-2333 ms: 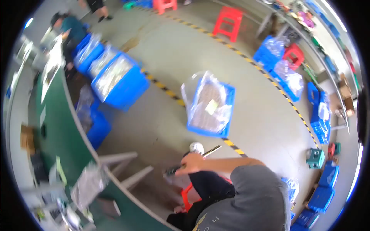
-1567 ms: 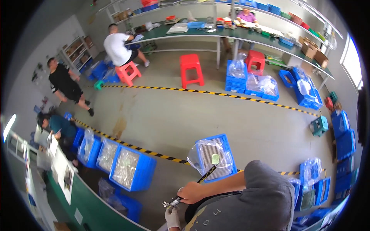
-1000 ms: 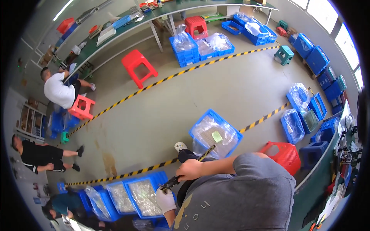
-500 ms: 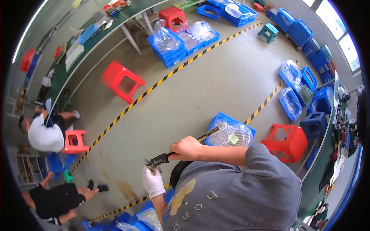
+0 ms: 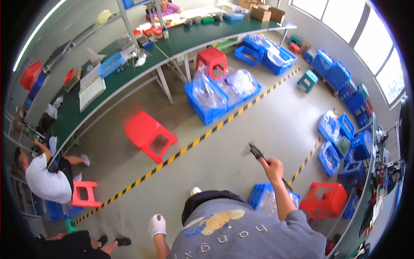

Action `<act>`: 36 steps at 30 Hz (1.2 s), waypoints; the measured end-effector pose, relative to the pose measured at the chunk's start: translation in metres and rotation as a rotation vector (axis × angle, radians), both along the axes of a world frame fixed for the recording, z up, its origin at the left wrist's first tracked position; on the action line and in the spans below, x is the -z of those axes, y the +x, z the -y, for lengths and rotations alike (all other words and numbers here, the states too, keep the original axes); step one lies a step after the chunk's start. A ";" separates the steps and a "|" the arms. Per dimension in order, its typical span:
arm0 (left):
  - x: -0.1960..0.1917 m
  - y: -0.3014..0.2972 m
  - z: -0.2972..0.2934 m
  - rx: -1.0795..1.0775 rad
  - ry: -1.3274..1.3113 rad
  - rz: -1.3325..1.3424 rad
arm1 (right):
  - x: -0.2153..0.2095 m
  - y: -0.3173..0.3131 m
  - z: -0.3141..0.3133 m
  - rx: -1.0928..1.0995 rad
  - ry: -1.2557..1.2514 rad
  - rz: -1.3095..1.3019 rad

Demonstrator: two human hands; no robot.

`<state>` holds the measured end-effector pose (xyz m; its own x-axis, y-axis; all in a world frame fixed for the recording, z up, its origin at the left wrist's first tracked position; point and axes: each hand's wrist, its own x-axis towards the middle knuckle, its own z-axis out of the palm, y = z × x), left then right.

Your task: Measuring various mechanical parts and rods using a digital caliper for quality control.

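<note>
My right hand (image 5: 273, 170), bare, is closed around a dark caliper (image 5: 256, 151). The caliper's jaws point up and away to the left, blurred by motion, and its beam runs back under my wrist. Lower and to the left, my left hand (image 5: 157, 225) wears a white glove and has its fingers curled closed. Whatever sits at its fingertips is too small to name. The two hands are well apart, with my grey shirt (image 5: 250, 233) between and below them.
Near my right arm are a blue crate (image 5: 260, 195) with plastic wrap and a red stool (image 5: 324, 200). Another red stool (image 5: 148, 134) stands by yellow-black floor tape (image 5: 196, 142). A green workbench (image 5: 181, 45) lies beyond. A person in white (image 5: 48, 179) sits at left; another is at lower left.
My right hand has moved away from my left, forward and to the right, carrying the caliper. The gloved left hand has dropped lower and left. The view has tilted up, showing more workbench.
</note>
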<state>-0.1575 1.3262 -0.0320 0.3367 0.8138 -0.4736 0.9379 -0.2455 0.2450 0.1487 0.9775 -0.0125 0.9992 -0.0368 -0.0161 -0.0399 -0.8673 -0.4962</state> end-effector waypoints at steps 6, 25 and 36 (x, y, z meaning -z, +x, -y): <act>-0.013 0.133 -0.093 0.358 0.018 -0.011 | 0.071 -0.011 -0.008 0.329 -0.030 -0.228; 0.237 0.170 -0.216 0.223 -0.540 -0.163 | 0.135 0.298 -0.118 0.098 -0.386 -0.754; 0.287 0.240 -0.348 -0.510 -0.666 0.232 | 0.087 0.409 -0.331 -0.186 0.415 -0.359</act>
